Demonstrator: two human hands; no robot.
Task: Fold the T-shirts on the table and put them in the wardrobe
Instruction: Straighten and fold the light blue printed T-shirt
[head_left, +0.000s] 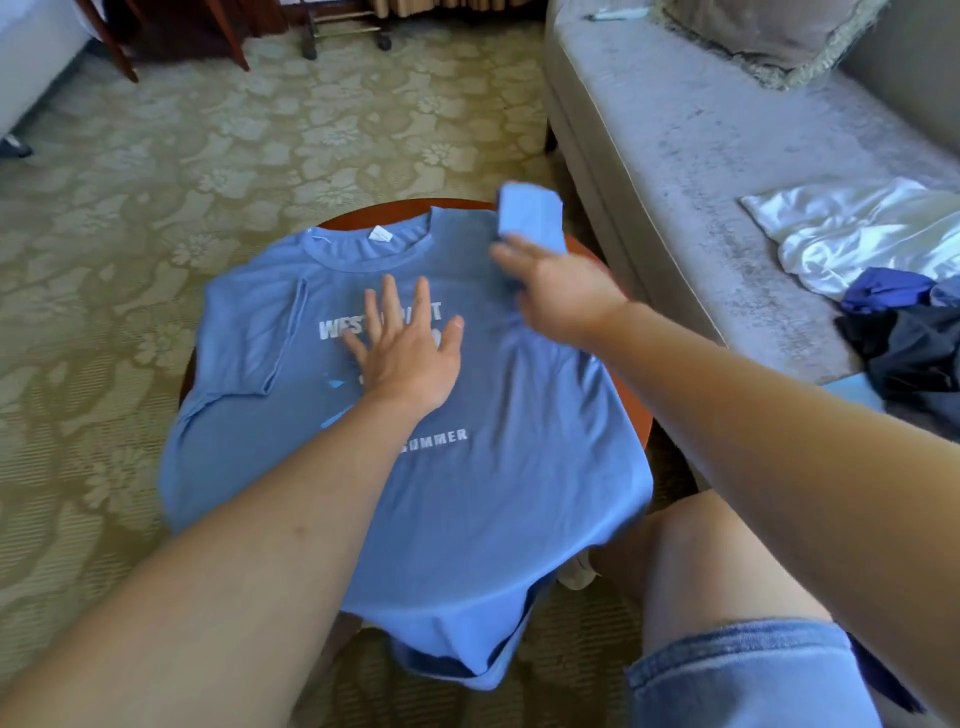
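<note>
A blue T-shirt (493, 493) lies face up, spread over the round wooden table (632, 410). The left hand (410, 353) presses flat on its chest print, fingers splayed. The right hand (566, 296) – blurred – grips the sleeve (530, 213) on the right side, which is lifted off the cloth.

Layout: T-shirt (498, 499) spread over table (635, 410), sofa (675, 171) to the right.
Seeing collar at far edge, hem hanging over near edge; folded sleeve (254, 338) lying on left of shirt body; left hand (405, 353) flat on chest centre; right hand (566, 291) holding lifted sleeve (530, 213) above far-right shoulder. Carpet (156, 171) under table. On sofa seat: pile of clothes (909, 353) at near end, cushion (769, 36) at far end. Knee (701, 551) just beside table's near-right edge.
</note>
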